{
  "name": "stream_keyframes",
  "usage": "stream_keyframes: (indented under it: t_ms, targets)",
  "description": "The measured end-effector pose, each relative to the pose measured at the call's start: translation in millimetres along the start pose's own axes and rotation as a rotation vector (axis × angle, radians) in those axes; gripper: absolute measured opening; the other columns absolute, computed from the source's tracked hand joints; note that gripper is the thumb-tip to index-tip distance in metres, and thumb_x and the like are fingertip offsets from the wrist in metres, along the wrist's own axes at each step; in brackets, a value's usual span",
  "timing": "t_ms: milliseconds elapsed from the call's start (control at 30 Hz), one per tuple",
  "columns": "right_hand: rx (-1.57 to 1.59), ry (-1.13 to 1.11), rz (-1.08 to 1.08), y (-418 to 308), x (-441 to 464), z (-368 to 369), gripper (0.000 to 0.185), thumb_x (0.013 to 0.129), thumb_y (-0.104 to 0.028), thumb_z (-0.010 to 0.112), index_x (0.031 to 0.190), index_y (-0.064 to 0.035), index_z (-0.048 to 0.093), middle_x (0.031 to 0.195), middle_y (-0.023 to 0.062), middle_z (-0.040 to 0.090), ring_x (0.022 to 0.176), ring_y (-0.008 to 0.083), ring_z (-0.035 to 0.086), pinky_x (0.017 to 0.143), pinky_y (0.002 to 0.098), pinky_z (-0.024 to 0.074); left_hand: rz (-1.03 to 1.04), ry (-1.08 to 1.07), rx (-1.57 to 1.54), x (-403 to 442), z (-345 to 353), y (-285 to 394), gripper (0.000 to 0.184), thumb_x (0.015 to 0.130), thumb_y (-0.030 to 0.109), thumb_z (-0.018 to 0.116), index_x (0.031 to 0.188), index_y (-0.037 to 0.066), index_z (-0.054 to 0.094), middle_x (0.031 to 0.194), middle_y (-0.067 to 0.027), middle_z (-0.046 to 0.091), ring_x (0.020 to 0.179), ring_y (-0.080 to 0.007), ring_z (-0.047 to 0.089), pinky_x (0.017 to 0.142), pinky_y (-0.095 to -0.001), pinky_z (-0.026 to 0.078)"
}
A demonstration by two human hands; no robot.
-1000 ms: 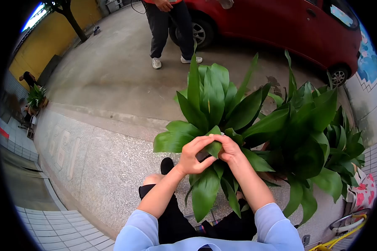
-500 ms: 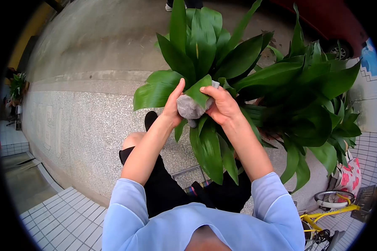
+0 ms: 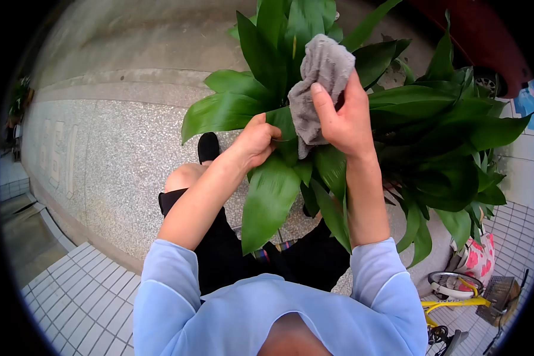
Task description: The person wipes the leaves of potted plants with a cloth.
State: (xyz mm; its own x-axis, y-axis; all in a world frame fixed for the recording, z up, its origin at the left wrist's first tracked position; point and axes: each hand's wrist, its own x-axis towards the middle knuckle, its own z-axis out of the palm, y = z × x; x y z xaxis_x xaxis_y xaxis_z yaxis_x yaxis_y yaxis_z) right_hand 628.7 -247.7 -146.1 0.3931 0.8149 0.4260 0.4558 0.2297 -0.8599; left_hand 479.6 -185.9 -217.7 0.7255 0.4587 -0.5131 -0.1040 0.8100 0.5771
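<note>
A potted plant with broad, glossy green leaves (image 3: 270,204) fills the middle of the head view; its pot is hidden. My left hand (image 3: 256,141) is closed, its fingers pinching the edge of one leaf (image 3: 285,133) low among the foliage. A crumpled grey cloth (image 3: 321,77) hangs from my right hand (image 3: 347,115), the thumb pressed on its front. The cloth sits just above and right of the pinched leaf, its lower end hanging in front of the leaves. Whether it touches the leaf I cannot tell.
A second leafy plant (image 3: 439,130) spreads to the right. Beyond it are a dark red car (image 3: 486,41), a pink-flowered bag (image 3: 479,258) and a yellow bicycle (image 3: 457,302). Speckled paving (image 3: 118,160) lies to the left, with white tiles (image 3: 95,296) at lower left.
My right hand has risen, and the grey cloth, earlier bunched between both hands around a leaf, now hangs loosely from it. My left hand has closed on a leaf edge, apart from the cloth.
</note>
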Motion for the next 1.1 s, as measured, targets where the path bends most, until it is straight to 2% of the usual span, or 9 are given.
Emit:
stream_keyframes:
  t_ms: [100,300,367,433,633,733,867,1067,1100]
  targets:
    - [-0.241,-0.591,0.276,35.9,-21.0,22.3,0.041,0.082,-0.024,0.058,0.115,0.0009,0.055,0.105,0.0236,0.053,0.095,0.041,0.056,0.085,0.0433,0.0469,-0.001,-0.052,0.116,5.0,-18.2,-1.5,0.046,0.072,-0.014,0.047,0.115,-0.002,0.053,0.103,-0.0121,0.061,0.095,-0.0199,0.062,0.083,-0.0334,0.054]
    - [-0.654,-0.57,0.47,109.2,-33.1,36.9,0.037,0.081,-0.024,0.053,0.109,-0.0016,0.063,0.114,0.0258,0.057,0.102,0.0432,0.056,0.09,0.0464,0.0471,-0.122,-0.097,0.048,-12.9,-21.9,-8.4,0.047,0.068,-0.013,0.043,0.112,-0.003,0.054,0.1,-0.0123,0.061,0.086,-0.0212,0.064,0.077,-0.033,0.056]
    - [-0.391,-0.654,0.665,123.6,-34.0,38.8,0.034,0.081,-0.02,0.051,0.104,0.0004,0.065,0.103,0.0252,0.064,0.097,0.0417,0.06,0.09,0.0442,0.0479,-0.096,-0.055,0.036,-14.8,-19.6,-5.8,0.041,0.07,-0.008,0.045,0.11,-0.003,0.056,0.099,-0.0133,0.061,0.084,-0.0223,0.064,0.077,-0.0341,0.056]
    - [-0.209,-0.519,0.375,114.8,-42.8,47.6,0.031,0.084,-0.013,0.046,0.107,0.0013,0.062,0.096,0.0239,0.064,0.096,0.0366,0.058,0.086,0.0394,0.0472,-0.187,-0.008,-0.102,-18.1,-19.6,9.3,0.035,0.074,0.0,0.047,0.107,-0.003,0.057,0.098,-0.0139,0.063,0.084,-0.0232,0.064,0.076,-0.0355,0.056]
    - [-0.353,-0.282,0.08,79.8,-43.0,43.5,0.016,0.081,-0.006,0.054,0.094,0.0003,0.06,0.096,0.0184,0.058,0.089,0.0389,0.056,0.08,0.0433,0.0468,-0.189,-0.103,-0.292,-8.5,-28.0,14.8,0.039,0.097,0.031,0.044,0.11,-0.002,0.059,0.102,-0.0126,0.066,0.089,-0.0229,0.065,0.081,-0.0354,0.054]
    - [-0.217,-0.397,0.008,33.3,-28.7,52.7,0.016,0.078,0.003,0.048,0.092,0.0036,0.056,0.085,0.0164,0.053,0.077,0.0339,0.055,0.067,0.0368,0.0446,-0.066,-0.008,-0.352,-6.7,-25.0,12.2,0.052,0.097,0.054,0.04,0.113,0.009,0.061,0.105,-0.0061,0.066,0.093,-0.0209,0.062,0.085,-0.0374,0.05]
    - [-0.111,-0.451,-0.066,-11.5,-30.3,65.9,0.02,0.077,0.005,0.044,0.094,0.0047,0.055,0.08,0.0165,0.049,0.072,0.0328,0.051,0.065,0.0371,0.042,-0.078,-0.031,-0.384,-11.9,-27.5,14.0,0.07,0.087,0.075,0.039,0.071,0.012,0.064,0.076,-0.003,0.066,0.074,-0.0202,0.059,0.069,-0.0357,0.048]
    - [0.323,-0.531,0.202,-1.1,-38.3,57.7,0.025,0.087,0.0,0.044,0.107,0.0054,0.059,0.092,0.0112,0.062,0.082,0.0208,0.059,0.075,0.0301,0.0463,-0.208,0.067,-0.38,-22.5,-25.1,20.1,0.094,0.084,0.077,0.042,0.142,0.004,0.036,0.138,-0.0129,0.048,0.125,-0.0259,0.044,0.106,-0.0412,0.032]
    - [0.395,-0.555,0.275,-2.0,-40.0,54.7,0.026,0.089,-0.002,0.044,0.108,0.0055,0.059,0.096,0.0105,0.063,0.085,0.0198,0.059,0.078,0.0294,0.0462,-0.119,0.069,-0.299,-12.5,-30.8,12.9,0.083,0.082,0.08,0.042,0.117,0.005,0.045,0.116,-0.0116,0.054,0.106,-0.0248,0.05,0.092,-0.0388,0.038]
